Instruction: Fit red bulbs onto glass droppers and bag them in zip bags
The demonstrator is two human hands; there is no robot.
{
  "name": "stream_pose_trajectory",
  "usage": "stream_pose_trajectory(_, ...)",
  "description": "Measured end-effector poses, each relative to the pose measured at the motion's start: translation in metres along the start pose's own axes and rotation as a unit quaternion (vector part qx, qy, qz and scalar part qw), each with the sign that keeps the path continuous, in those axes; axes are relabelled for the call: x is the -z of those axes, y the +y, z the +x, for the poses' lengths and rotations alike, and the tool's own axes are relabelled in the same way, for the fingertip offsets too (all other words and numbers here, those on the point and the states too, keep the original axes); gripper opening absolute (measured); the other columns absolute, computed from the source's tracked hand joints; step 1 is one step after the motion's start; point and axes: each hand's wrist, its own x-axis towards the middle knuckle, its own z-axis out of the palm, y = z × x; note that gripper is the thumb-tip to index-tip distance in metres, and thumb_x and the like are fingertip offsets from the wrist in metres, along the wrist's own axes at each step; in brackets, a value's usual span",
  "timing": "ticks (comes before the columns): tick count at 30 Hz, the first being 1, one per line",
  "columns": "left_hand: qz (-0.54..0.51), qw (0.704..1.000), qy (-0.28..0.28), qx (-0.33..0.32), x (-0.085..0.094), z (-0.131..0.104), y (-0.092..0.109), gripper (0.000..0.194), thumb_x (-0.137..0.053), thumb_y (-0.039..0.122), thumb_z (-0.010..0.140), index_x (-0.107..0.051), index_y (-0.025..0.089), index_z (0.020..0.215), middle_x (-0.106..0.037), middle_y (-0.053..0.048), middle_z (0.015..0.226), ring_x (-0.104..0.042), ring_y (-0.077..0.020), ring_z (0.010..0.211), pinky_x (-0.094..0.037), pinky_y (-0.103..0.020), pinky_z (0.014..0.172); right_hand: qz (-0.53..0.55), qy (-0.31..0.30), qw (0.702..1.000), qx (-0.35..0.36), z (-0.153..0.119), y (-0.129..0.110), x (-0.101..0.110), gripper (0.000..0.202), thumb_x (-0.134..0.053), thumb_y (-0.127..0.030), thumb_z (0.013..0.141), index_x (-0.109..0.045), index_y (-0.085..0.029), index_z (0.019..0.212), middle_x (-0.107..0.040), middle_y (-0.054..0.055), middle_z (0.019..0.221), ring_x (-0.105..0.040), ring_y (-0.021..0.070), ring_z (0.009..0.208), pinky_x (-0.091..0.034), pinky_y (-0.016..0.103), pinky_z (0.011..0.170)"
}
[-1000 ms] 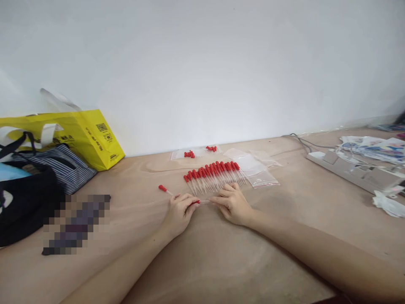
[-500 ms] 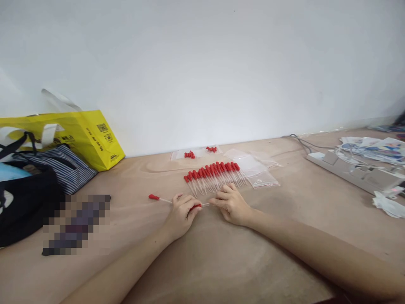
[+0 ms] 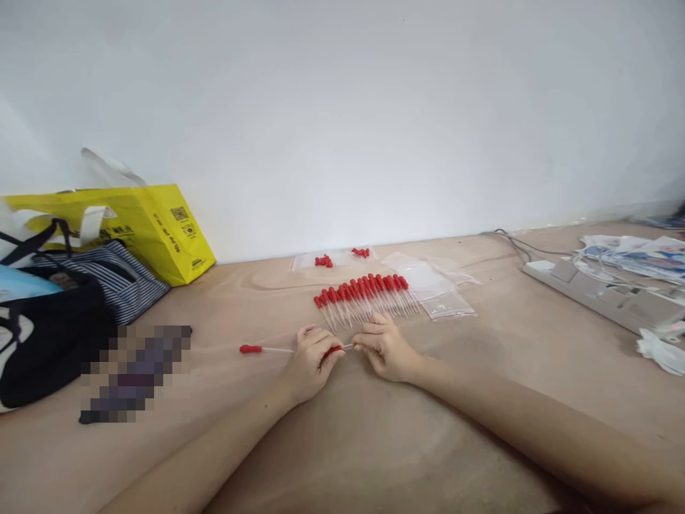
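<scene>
Near the middle of the table, my left hand (image 3: 312, 363) is closed with thumb and fingers around a red rubber dropper bulb (image 3: 332, 350). My right hand (image 3: 386, 350) pinches the clear dropper tube (image 3: 349, 347) that meets this bulb; most of the tube is hidden by the fingers. Left of my hands, a second dropper (image 3: 251, 349) with a red bulb points away to the left, and its tube runs in behind my left hand. Just beyond my fingers lies a slanting row of several red-bulbed droppers (image 3: 364, 289), tips toward me.
Small heaps of loose red bulbs (image 3: 324, 262) lie on a clear bag by the wall. Flat zip bags (image 3: 452, 305) sit right of the row. A yellow bag (image 3: 182, 235) and black bag (image 3: 58, 350) stand left, a power strip (image 3: 583, 296) right.
The dropper left of my left hand has slid further left and lies more level. My hands have drawn slightly closer together, leaving less tube showing between them. The view has shifted a little.
</scene>
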Motion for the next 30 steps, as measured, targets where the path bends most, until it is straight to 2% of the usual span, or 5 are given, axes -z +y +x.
stream_pose_trajectory(11, -0.029, 0.999, 0.004, 0.025, 0.003, 0.0032, -0.0079, 0.013, -0.05, 0.031, 0.08, -0.056, 0.02, 0.081, -0.062, 0.002, 0.077, -0.055, -0.0143, 0.075, -0.025, -0.036, 0.085, 0.063, -0.025, 0.995, -0.078, 0.0, 0.0013, 0.0031, 0.018, -0.044, -0.019, 0.082, -0.061, -0.016, 0.078, -0.052, 0.002, 0.062, -0.037, 0.0143, 0.068, -0.027, 0.028, 0.065)
stream_pose_trajectory(16, -0.018, 0.999, 0.029, 0.004, 0.0022, 0.0037, -0.0064, 0.014, -0.049, 0.028, 0.08, -0.057, 0.019, 0.073, -0.062, 0.002, 0.071, -0.055, -0.0128, 0.07, -0.024, -0.036, 0.086, 0.072, -0.032, 0.994, -0.078, 0.0002, 0.0022, 0.0021, 0.018, -0.044, -0.018, 0.082, -0.06, -0.016, 0.076, -0.053, 0.002, 0.063, -0.038, 0.014, 0.067, -0.028, 0.028, 0.066)
stream_pose_trajectory(22, -0.008, 0.999, 0.051, -0.007, 0.0023, 0.0056, -0.0033, 0.014, -0.049, 0.027, 0.08, -0.057, 0.019, 0.071, -0.061, 0.001, 0.068, -0.054, -0.013, 0.068, -0.025, -0.036, 0.085, 0.069, -0.017, 0.995, -0.068, 0.001, 0.0011, 0.0003, 0.02, -0.043, -0.017, 0.082, -0.06, -0.015, 0.071, -0.05, 0.002, 0.058, -0.037, 0.0138, 0.064, -0.029, 0.027, 0.064)
stream_pose_trajectory(30, 0.004, 1.0, 0.012, 0.019, 0.0042, 0.0053, -0.0042, 0.018, -0.046, 0.032, 0.08, -0.059, 0.02, 0.078, -0.062, 0.0, 0.077, -0.055, -0.0155, 0.077, -0.032, -0.035, 0.082, 0.079, -0.029, 0.994, -0.064, 0.0033, 0.0016, 0.0007, 0.018, -0.044, -0.018, 0.083, -0.06, -0.016, 0.076, -0.052, 0.002, 0.063, -0.039, 0.0137, 0.066, -0.031, 0.027, 0.066)
